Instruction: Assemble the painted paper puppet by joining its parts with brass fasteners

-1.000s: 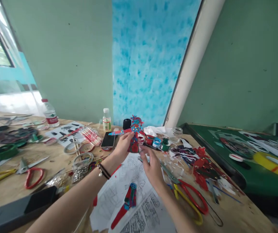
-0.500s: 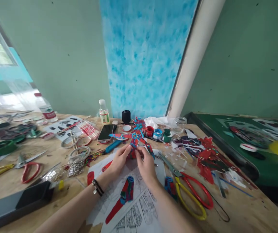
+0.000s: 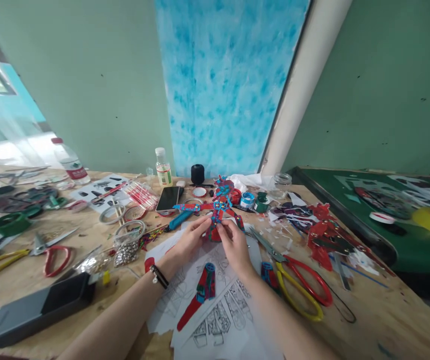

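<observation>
A red and blue cut-out puppet figure (image 3: 218, 210) with spread arms stands upright over white printed sheets (image 3: 215, 310) on the wooden table (image 3: 368, 320). My left hand (image 3: 188, 242) pinches its lower body from the left. My right hand (image 3: 233, 242) pinches it from the right, fingers closed on the same part. A separate red and blue puppet limb (image 3: 199, 295) lies flat on the sheets just in front of my wrists. A black bracelet sits on my left wrist.
Red and yellow scissors (image 3: 299, 287) lie right of my right arm, red scraps (image 3: 325, 240) beyond them. A phone (image 3: 168, 198), bottles (image 3: 163, 167), small paint jars (image 3: 254, 200) and a black spool (image 3: 197, 173) stand behind. A dark case (image 3: 34, 310) and red-handled scissors (image 3: 51, 252) lie left.
The puppet has come down from held in the air to just above the sheets. My right hand has closed onto its lower body beside my left hand.
</observation>
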Demonstrator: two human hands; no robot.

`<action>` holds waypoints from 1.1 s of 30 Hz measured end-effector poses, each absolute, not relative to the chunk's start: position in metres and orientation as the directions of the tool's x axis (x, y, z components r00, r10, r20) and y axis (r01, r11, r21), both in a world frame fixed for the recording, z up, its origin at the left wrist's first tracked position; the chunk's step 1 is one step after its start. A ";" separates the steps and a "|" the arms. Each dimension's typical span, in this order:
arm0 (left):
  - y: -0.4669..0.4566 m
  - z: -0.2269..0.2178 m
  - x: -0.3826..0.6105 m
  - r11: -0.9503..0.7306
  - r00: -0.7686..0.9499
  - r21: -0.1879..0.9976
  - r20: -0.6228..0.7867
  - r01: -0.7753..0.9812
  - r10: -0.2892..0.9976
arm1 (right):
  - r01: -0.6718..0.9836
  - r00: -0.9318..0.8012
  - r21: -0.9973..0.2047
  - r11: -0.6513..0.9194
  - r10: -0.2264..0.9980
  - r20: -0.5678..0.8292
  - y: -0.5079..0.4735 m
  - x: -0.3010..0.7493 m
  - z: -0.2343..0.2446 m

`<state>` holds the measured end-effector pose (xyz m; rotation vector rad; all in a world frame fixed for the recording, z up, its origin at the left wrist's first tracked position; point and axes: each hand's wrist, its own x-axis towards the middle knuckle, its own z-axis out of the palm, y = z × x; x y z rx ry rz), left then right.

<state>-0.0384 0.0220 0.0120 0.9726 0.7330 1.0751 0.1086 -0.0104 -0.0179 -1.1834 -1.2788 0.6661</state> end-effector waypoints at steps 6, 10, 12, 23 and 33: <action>0.039 0.016 -0.048 0.137 0.193 0.795 -0.025 -0.590 0.981 | 0.264 0.232 -0.915 0.304 0.901 0.367 -0.012 0.114 -0.015; 0.049 0.013 -0.056 0.048 0.033 0.821 -0.035 -0.569 0.999 | 0.259 0.249 -0.917 0.304 0.896 0.367 -0.012 0.114 -0.015; 0.048 0.012 -0.056 0.051 0.059 0.860 -0.025 -0.507 0.998 | 0.252 0.283 -0.916 0.311 0.882 0.378 -0.012 0.113 -0.014; 0.040 0.002 -0.047 -0.056 0.264 0.984 0.101 -0.170 0.959 | 0.338 0.308 -0.890 0.305 0.858 0.411 -0.013 0.115 -0.016; 0.048 0.005 -0.050 0.031 0.105 0.938 0.006 -0.345 0.994 | 0.414 0.255 -0.863 0.290 0.873 0.416 -0.014 0.115 -0.017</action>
